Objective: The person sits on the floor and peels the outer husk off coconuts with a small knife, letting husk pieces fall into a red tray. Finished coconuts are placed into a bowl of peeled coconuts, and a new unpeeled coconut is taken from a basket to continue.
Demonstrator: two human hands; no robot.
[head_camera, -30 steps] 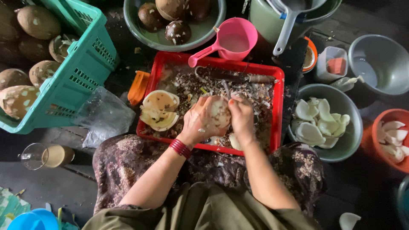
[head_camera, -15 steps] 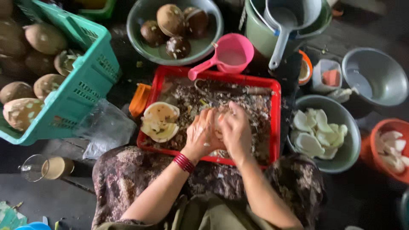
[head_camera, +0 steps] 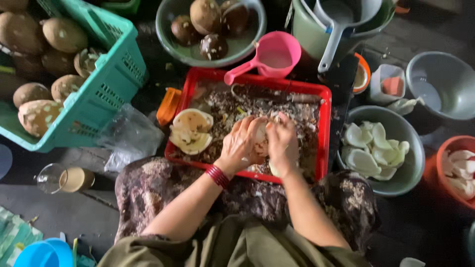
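Over on the far left the teal basket (head_camera: 106, 89) sits stacked with brown coconuts (head_camera: 64, 34), well apart from the action, and a crumpled clear bag (head_camera: 131, 136) lies just beside the red tray (head_camera: 324, 128). Inside the tray, at its left end, pale coconut halves (head_camera: 190, 131) rest on a bed of brown shavings. Now the centre: the left hand (head_camera: 241, 146) is curled close round a pale coconut piece (head_camera: 261, 141), fingers wrapped over its top, a red bangle at the wrist. The right hand (head_camera: 282, 143) presses in from the other side, fingers folded tight against the same piece; whether it also pinches a small tool, I cannot tell. To do this well, I'd judge: keep the piece low over the tray so scraps fall inside, steady it with the left, work in short strokes away from the fingers. Further right, the grey bowl (head_camera: 413, 170) holds peeled white pieces (head_camera: 371, 148).
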